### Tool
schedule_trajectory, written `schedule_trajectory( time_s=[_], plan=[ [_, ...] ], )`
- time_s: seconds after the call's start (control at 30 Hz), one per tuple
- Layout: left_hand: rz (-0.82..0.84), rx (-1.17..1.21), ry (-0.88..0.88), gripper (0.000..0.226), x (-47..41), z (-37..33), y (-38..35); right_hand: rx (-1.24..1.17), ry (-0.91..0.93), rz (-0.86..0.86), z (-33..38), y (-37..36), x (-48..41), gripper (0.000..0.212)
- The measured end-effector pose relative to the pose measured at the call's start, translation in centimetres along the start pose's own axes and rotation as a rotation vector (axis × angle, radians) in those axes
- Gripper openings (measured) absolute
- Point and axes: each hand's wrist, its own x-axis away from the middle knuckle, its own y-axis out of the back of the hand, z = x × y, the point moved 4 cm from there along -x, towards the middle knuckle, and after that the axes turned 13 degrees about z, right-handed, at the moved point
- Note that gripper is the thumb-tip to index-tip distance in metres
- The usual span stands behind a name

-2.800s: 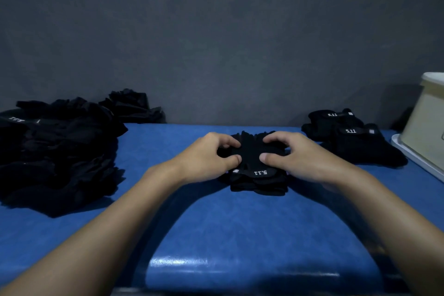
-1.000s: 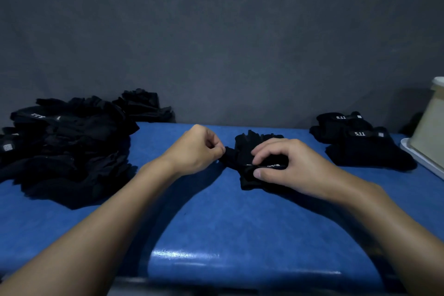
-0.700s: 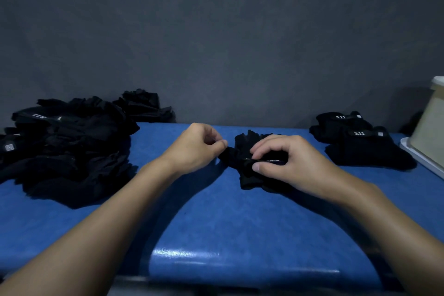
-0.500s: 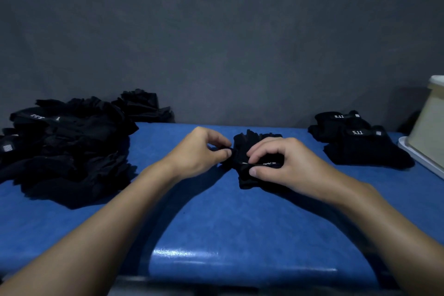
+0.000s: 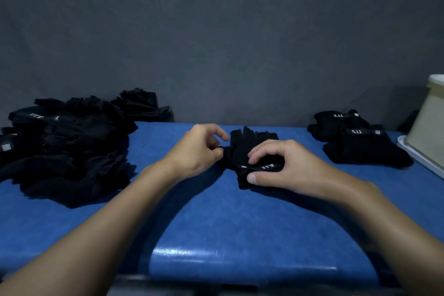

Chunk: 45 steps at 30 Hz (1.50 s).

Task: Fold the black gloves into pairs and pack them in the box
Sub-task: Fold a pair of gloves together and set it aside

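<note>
While right grip (image 5: 288, 168) pinches pair (image 5: 249, 144) by cuff, left grip (image 5: 197, 151) its left edge, it runs away from you; box (image 5: 432, 125) sits nearer right grip.

Blue table cover (image 5: 216, 223) spread from 9 to 3 o'clock, faintly textured, with a bright glossy streak near the front edge at 6 o'clock. Dark grey wall (image 5: 216, 31) from 10 through 12 to 2 o'clock, plain and matte, meeting the table's far edge. White tray (image 5: 406, 146) at 3 o'clock, flat on the cover, cut off by the frame.
</note>
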Motion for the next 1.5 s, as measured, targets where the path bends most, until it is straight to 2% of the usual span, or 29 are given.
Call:
schedule_trajectory(
  time_s=[0.07, 0.13, 0.2, 0.27, 0.43, 0.57, 0.63, 0.73, 0.9, 0.97, 1.03, 1.1, 1.2, 1.27, 1.37, 1.43, 1.5],
  plan=[
    [0.042, -0.022, 0.009, 0.017, 0.0, 0.0, -0.4, 0.000, 0.024, -0.057, 0.0, 0.2, 0.0, 0.013],
    [0.007, -0.031, -0.014, 0.010, 0.1, -0.4, -0.6, 0.016, 0.023, -0.155, -0.3, 0.8, 0.0, 0.013],
    [-0.033, -0.083, -0.088, 0.024, 0.2, -1.1, -0.8, 0.045, -0.021, -0.231, -1.3, 1.5, -0.1, 0.013],
    [-0.025, -0.107, -0.173, 0.033, 0.4, -1.9, -1.0, 0.057, -0.087, -0.252, -2.6, 1.9, -0.1, 0.027],
    [0.105, -0.218, -0.211, 0.048, -0.2, -2.4, -2.2, 0.037, -0.163, -0.148, -4.1, 1.9, 0.2, 0.051],
    [0.309, -0.369, -0.056, 0.090, -0.6, -1.0, -3.1, 0.153, -0.221, -0.009, -4.8, 1.3, 0.1, 0.060],
    [0.335, -0.412, -0.036, 0.098, -0.7, -0.7, -3.3, 0.194, -0.242, 0.043, -4.8, 1.3, 0.1, 0.061],
    [0.355, -0.460, -0.030, 0.097, -0.7, -0.8, -3.3, 0.215, -0.257, 0.088, -4.6, 1.5, 0.1, 0.061],
    [0.364, -0.510, -0.031, 0.079, -0.6, -1.1, -3.3, 0.199, -0.165, -0.024, -3.9, 2.0, 0.1, 0.055],
    [0.360, -0.509, -0.033, 0.073, -0.5, -1.2, -3.2, 0.171, -0.171, 0.040, -4.0, 1.7, 0.2, 0.053],
    [0.361, -0.496, -0.038, 0.074, -0.6, -1.2, -3.1, 0.205, -0.211, 0.131, -4.5, 1.3, 0.3, 0.054],
    [0.358, -0.478, -0.043, 0.075, -0.7, -1.0, -3.2, 0.218, -0.222, 0.151, -4.9, 1.1, 0.3, 0.054],
    [0.321, -0.403, -0.038, 0.069, -0.5, -1.0, -3.0, 0.150, -0.171, 0.030, -4.2, 1.5, 0.3, 0.052],
    [0.294, -0.320, -0.044, 0.064, -0.3, -1.3, -2.8, 0.070, -0.121, -0.032, -3.5, 2.2, 0.7, 0.060],
    [0.280, -0.290, -0.069, 0.078, 0.3, -1.7, -2.3, 0.029, -0.108, 0.092, -3.2, 2.5, 1.5, 0.071],
    [0.298, -0.321, -0.075, 0.084, 0.6, -1.8, -2.1, 0.052, -0.134, 0.172, -3.3, 2.3, 1.9, 0.072],
    [0.341, -0.344, -0.047, 0.088, 1.0, -1.7, -2.2, 0.061, -0.156, 0.177, -3.4, 2.1, 2.0, 0.069]
  ],
)
